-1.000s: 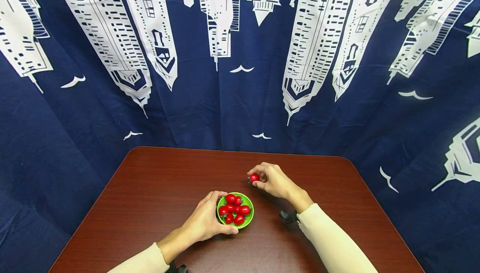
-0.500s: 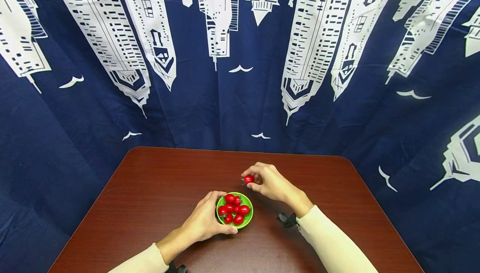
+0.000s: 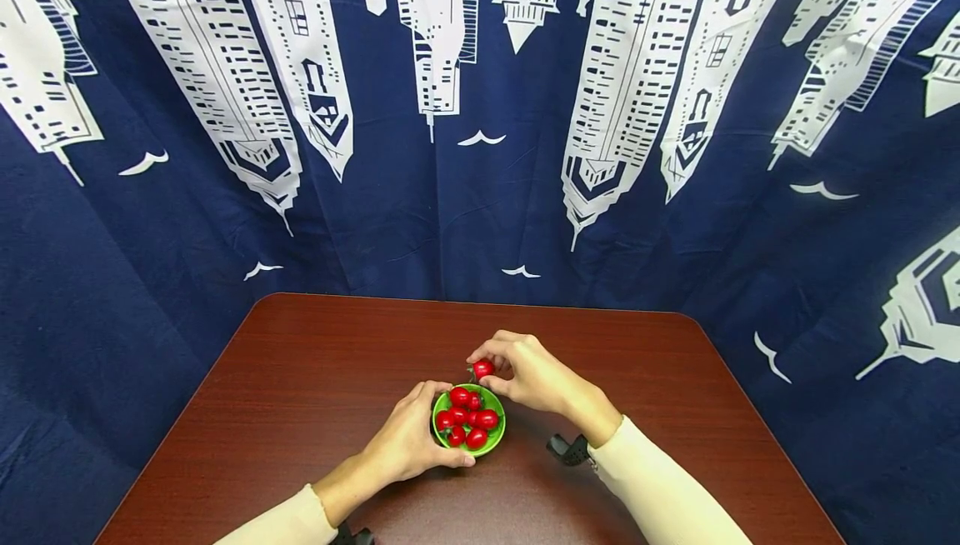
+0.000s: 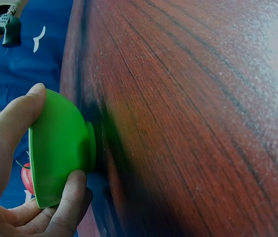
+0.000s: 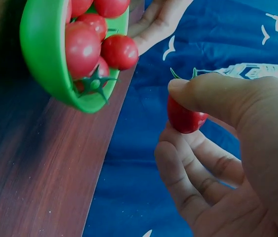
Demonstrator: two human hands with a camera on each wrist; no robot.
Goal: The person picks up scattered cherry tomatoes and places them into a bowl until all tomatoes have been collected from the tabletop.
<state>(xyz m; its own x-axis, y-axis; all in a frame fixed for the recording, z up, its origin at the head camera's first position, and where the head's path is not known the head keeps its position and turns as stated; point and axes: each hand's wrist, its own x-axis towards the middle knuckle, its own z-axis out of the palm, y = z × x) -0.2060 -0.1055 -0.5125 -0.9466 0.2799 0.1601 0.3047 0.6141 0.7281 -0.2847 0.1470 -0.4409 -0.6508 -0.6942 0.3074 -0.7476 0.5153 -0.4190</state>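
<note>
Near edge of counter (image 3: 300, 412): two cream sleeves enter from below; a dark wrist strap (image 3: 567, 449) sits by the right cuff.

Left hand (image 3: 408, 441): grip curled round the near-left side of the green bowl (image 3: 497, 437), thumb on the rim and fingers under the wall by the foot, as the left wrist view shows; the hold appears to steady the bowl, which stands upright on the counter at centre, slightly near.

Bowl contents: a heap of red cherry tomatoes (image 3: 467, 420), some with green calyx, reaching about rim height.

Right hand (image 3: 528, 374): grip pinching a single cherry tomato (image 3: 482, 368) between thumb and fingertips, calyx end up; it hangs just above the far rim of the bowl, apart from the heap, not touching it.

Far: dark blue curtain (image 3: 480, 195) printed with white towers and birds, hanging behind the counter.
</note>
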